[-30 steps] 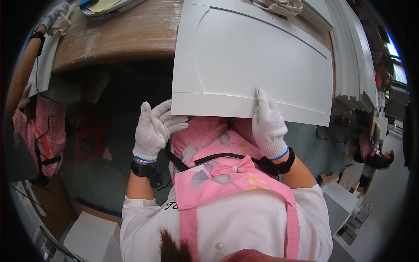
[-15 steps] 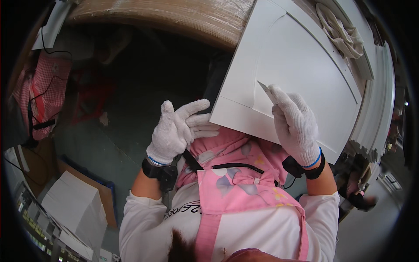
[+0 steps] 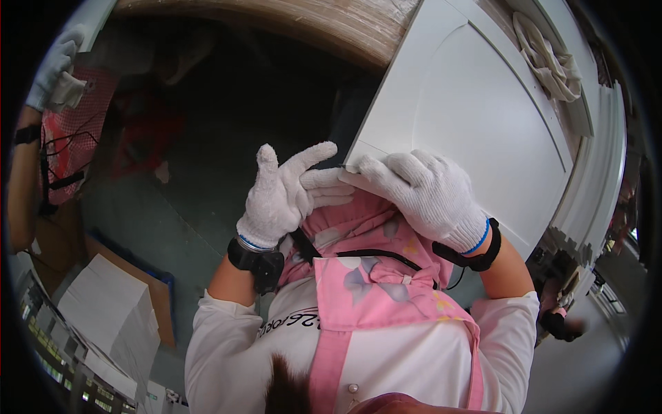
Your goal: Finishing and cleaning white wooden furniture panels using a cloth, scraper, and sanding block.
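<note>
White-knit-gloved right hand (image 3: 433, 194), grip unclear, has shifted to a white rectangular panel (image 3: 483, 114)'s near corner; white-knit-gloved left hand (image 3: 281, 199) spreads open. A brown film-wrapped bench (image 3: 331, 21) supports the panel.

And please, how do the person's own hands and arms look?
The left hand and right hand wear white knitted gloves with blue cuff edges. Both wrists carry black straps, the left one with a boxy black device. The sleeves are white.
</note>
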A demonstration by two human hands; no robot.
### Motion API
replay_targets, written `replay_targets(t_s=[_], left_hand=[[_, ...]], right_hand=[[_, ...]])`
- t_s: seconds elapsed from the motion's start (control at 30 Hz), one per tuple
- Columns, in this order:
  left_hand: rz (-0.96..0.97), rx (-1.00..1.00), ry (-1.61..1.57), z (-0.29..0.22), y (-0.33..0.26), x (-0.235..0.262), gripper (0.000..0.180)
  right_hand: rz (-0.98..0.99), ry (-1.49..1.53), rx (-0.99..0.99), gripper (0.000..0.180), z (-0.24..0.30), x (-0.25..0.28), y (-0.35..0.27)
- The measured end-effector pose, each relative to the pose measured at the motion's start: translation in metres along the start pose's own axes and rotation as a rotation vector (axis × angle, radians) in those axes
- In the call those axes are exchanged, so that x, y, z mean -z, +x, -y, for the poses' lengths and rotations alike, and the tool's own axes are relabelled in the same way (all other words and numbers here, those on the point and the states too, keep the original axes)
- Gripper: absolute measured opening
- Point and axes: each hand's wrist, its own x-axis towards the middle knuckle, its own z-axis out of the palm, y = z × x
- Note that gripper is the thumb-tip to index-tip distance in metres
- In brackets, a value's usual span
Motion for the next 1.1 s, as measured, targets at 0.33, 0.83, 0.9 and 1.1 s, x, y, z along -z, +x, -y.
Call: replay_targets(t_s=[0.33,0.83,0.9,1.1], left_hand=[[0.071,-0.042,-0.043,0.002,-0.006,0.003,0.095],[0.098,-0.06,-0.059,0.001,-0.008,0.007,0.094],[0.083,-0.063,0.065,-0.002,-0.008,0.003,0.089],[-0.031,-0.063,0.428,-0.009,0.012,-0.025,0.077]], right_hand=[[-0.016,-0.057,0.164,0.059,0.0,0.003,-0.001],[0.096,-0.088,0.283,0.052,-0.007,0.004,-0.019],[0.136,0.078,0.282,0.041,-0.01,0.007,-0.044],[-0.274,0.336,-0.331,0.036,-0.025,0.009,-0.079]])
